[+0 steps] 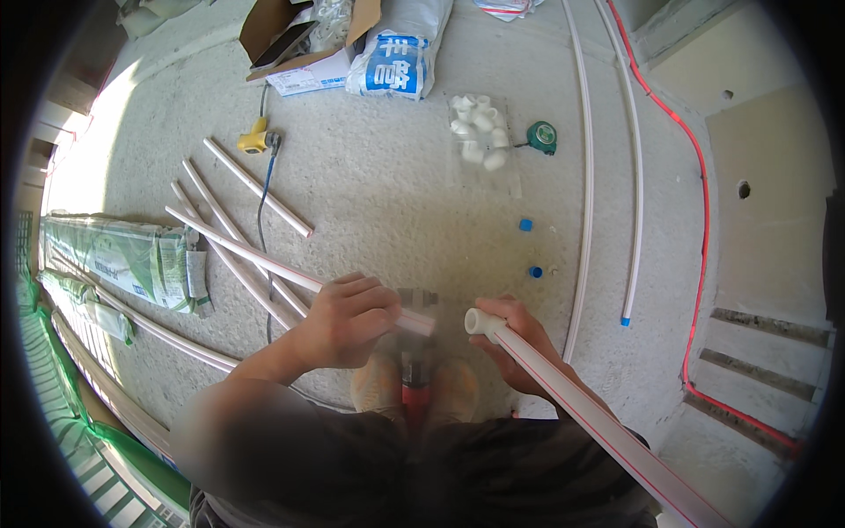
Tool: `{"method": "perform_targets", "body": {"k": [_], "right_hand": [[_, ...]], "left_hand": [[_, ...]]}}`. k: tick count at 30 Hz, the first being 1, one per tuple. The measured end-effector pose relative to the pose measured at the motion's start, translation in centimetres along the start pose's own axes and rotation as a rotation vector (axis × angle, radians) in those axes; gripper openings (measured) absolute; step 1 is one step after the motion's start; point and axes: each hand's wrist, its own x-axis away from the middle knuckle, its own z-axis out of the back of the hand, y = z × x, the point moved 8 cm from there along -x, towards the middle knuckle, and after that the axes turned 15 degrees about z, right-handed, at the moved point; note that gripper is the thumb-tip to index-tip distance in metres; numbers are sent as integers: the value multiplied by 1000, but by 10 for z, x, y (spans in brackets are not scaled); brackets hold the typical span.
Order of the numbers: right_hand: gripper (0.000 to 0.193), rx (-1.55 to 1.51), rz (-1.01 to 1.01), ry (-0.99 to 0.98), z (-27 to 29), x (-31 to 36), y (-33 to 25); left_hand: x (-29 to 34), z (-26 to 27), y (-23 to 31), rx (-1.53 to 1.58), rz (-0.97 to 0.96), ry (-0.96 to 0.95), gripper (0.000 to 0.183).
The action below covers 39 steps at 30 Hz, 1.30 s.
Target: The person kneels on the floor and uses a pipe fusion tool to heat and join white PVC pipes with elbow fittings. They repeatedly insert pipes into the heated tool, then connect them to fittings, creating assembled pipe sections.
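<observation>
Our left hand [345, 319] is wrapped around a long white pipe [264, 261] that runs off toward ten o'clock; its near end points at a tool [416, 370] standing between our feet, red at the base with a dark head. Our right hand [519, 343] grips a second pipe [598, 422] just behind its white fitting [480, 320], the pipe trailing off toward five o'clock. The fitting sits just right of the tool head, the first pipe's end just left of it; whether either touches the tool we cannot tell.

At ten to eleven o'clock lie loose pipe lengths [255, 187] on the concrete floor [387, 202], with a yellow tool [253, 139] and its cable beyond them. At twelve o'clock a clear bag of white fittings [480, 132] lies beside a green tape measure [542, 136]. Two blue caps [525, 225] lie at one o'clock. An open cardboard box [304, 44] and a white sack [396, 57] sit at the far edge. A red conduit [700, 220] curves along the right wall.
</observation>
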Motion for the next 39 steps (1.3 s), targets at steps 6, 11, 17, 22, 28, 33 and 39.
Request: {"method": "perform_targets", "body": {"k": [6,11,17,22,28,33,39], "right_hand": [[51,-7,-71,-13,-3,5,8],[50,-26,-39,21,-4,8,11],[49,-25,-15,35,-4,9,9],[49,-5,-38,9,-5,7,8],[49,-13,-63,-28,-6,5,7],[50,1,-56,-32,-9,5,8],[50,-39,-56,-19,-11,8,11]], "left_hand": [[0,0,1,-7,7,4,23],[1,0,1,-24,21,-12,24],[1,0,2,-33,13,-16,25],[2,-1,3,-41,11,-21,27],[2,-3,4,-56,7,-16,29],[3,-4,6,-78,5,-37,28],[3,-5,8,-98,10,-17,27]]}}
